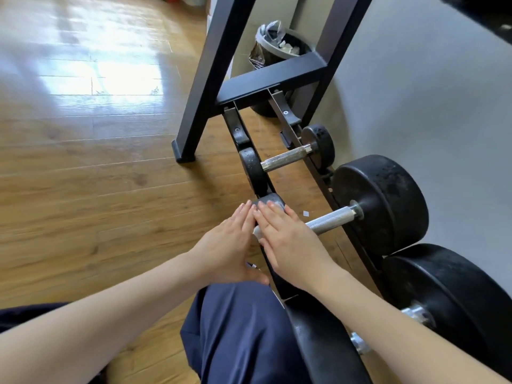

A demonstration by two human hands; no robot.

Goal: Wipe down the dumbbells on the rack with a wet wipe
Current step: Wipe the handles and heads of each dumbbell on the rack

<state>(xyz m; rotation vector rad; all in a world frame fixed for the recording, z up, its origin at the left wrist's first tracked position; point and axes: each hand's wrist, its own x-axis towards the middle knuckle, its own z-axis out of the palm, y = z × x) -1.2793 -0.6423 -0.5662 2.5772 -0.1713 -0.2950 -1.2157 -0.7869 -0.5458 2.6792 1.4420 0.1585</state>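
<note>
Dumbbells sit across the two rails of a low black rack on the wood floor. Middle dumbbell: big black head on the wall side of the rack, knurled steel handle bridging the rails. Its other head is mostly covered by both hands. Right hand lies flat over that head, fingers straight, pressing a white wet wipe that peeks out under the palm edge. Left hand rests against the head's outer face, fingers straight, holding nothing visible. Small dumbbell sits further along the rack; a larger one lies nearer the person. Bin stands beyond the rack's far end, beside the wall.
</note>
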